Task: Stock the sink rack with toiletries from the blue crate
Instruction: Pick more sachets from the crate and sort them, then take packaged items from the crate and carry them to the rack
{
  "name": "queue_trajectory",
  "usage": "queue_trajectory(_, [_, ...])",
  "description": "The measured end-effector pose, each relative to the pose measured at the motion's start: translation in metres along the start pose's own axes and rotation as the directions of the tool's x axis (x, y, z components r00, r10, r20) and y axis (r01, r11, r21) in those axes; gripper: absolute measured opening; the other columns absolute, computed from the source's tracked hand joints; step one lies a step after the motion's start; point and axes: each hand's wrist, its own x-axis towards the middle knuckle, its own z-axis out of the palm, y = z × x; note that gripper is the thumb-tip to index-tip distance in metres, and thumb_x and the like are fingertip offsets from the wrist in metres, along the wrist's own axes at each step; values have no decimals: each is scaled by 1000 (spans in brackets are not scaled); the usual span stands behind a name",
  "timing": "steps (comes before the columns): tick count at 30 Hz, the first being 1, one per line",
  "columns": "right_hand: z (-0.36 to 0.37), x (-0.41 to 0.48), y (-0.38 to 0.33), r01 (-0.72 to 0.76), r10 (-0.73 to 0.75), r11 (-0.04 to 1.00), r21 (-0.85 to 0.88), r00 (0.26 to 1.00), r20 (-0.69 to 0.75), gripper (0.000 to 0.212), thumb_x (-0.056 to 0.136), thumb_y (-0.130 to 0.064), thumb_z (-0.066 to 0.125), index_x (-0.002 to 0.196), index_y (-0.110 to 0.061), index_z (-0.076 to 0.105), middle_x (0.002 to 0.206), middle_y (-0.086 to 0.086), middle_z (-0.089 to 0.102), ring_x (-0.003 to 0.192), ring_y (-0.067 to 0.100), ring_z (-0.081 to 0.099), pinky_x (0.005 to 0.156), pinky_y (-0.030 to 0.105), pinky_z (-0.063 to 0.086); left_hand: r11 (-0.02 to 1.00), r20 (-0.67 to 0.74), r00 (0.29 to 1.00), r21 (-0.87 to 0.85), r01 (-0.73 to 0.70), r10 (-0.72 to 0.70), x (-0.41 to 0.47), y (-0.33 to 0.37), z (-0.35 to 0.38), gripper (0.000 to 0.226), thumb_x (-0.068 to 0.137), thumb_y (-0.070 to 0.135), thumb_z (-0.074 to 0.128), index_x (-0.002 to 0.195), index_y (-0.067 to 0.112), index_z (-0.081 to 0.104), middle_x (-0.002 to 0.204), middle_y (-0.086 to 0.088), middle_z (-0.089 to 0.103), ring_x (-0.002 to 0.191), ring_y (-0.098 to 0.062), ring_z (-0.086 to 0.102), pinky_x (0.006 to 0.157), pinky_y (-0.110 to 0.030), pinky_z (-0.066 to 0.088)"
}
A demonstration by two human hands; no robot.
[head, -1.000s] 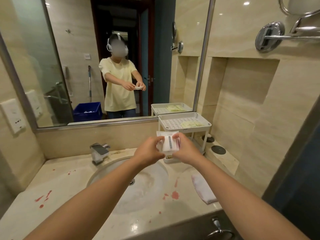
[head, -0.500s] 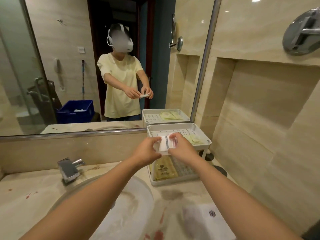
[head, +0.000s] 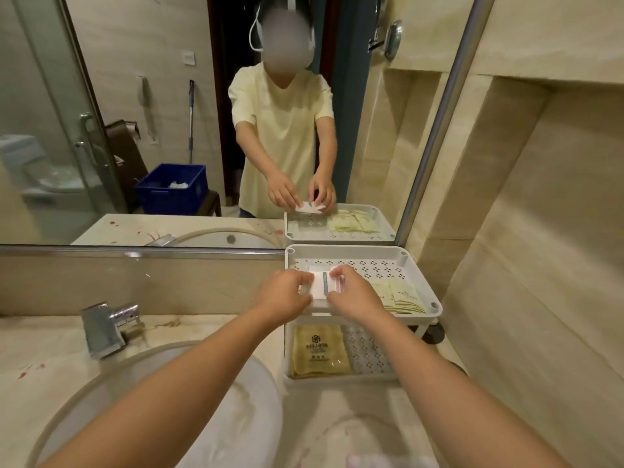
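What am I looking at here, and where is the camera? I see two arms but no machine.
There is no machine: a person works with bare hands, and the view comes from a camera worn on their head, looking forward and down. So the two arms are the wearer's own, and the figure in the mirror is their reflection. The left hand and right hand together pinch small white packets at the top tray of a white two-level rack beside the sink. On that tray's right side lie pale green sachets; a gold packet lies on the lower tray. A tap stands at the left. The blue crate shows only in the mirror, behind the person.
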Motion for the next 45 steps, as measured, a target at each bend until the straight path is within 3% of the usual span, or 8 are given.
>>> queue_trajectory(2, [4, 4, 4, -21, 22, 1000, -9, 999, 42, 47, 83, -13, 59, 127, -26, 50, 114, -6, 53, 105, 16, 56, 87, 35, 51, 992, 2, 1000, 126, -10, 10, 3, -3, 3, 10, 84, 26, 59, 74, 25, 60, 101, 9, 70, 103, -18, 59, 82, -32, 49])
queue_trajectory(5, [6, 11, 8, -46, 51, 998, -51, 994, 101, 42, 79, -16, 62, 118, -28, 54, 110, -6, 57, 101, 17, 59, 87, 37, 52, 956, 10, 999, 289, -50, 50, 5, -5, 7, 15, 81, 26, 51, 69, 21, 58, 79, 6, 65, 94, -19, 53, 79, -33, 42])
queue_trajectory(8, [7, 13, 10, -63, 76, 993, -96, 988, 137, 36, 78, -20, 63, 111, -29, 56, 109, -6, 59, 103, 18, 59, 91, 39, 52, 917, 42, 995, 387, -98, 89, 3, -2, 10, 23, 85, 24, 43, 67, 22, 55, 78, 6, 61, 92, -20, 48, 88, -34, 36])
queue_trajectory(10, [8, 14, 11, -58, 76, 990, -127, 987, 140, 33, 78, -23, 63, 109, -31, 57, 108, -6, 59, 104, 19, 59, 92, 40, 51, 887, 41, 992, 444, -124, 118, 2, -1, 11, 27, 89, 25, 40, 72, 26, 61, 83, 5, 61, 93, -20, 48, 94, -33, 32])
queue_trajectory(13, [10, 16, 10, -42, 67, 983, -179, 989, 132, 24, 78, -26, 63, 101, -33, 59, 115, -5, 62, 108, 20, 57, 93, 40, 51, 860, 49, 990, 492, -140, 133, 2, 0, 14, 36, 95, 31, 36, 98, 29, 72, 99, 3, 62, 104, -21, 48, 103, -35, 26])
queue_trajectory(20, [9, 12, 8, -34, 52, 953, -302, 997, 54, 20, 84, -29, 60, 101, -36, 67, 126, 0, 47, 122, 24, 41, 97, 40, 45, 883, 11, 993, 456, -112, 120, -3, 0, 12, 38, 98, 35, 36, 124, 32, 64, 128, 2, 49, 129, -24, 32, 120, -42, 2])
queue_trajectory(30, [16, -13, -23, 230, -240, 951, -208, 970, -25, 36, 88, -25, 57, 124, -28, 59, 128, -6, 57, 123, 18, 46, 98, 38, 44, 989, -216, 976, 147, 18, 14, -39, -20, -6, 42, 94, 29, 49, 136, 28, 49, 130, 6, 53, 126, -15, 43, 97, -35, 40])
queue_trajectory(45, [116, -67, -116, 595, -484, 689, -414, 803, 348, 55, 86, -34, 58, 139, -24, 45, 139, 2, 47, 131, 24, 40, 104, 38, 34, 913, -301, 898, 154, 378, -321, -164, -119, -60, 48, 87, 41, 63, 131, 27, 52, 130, 6, 56, 119, -15, 53, 94, -34, 46])
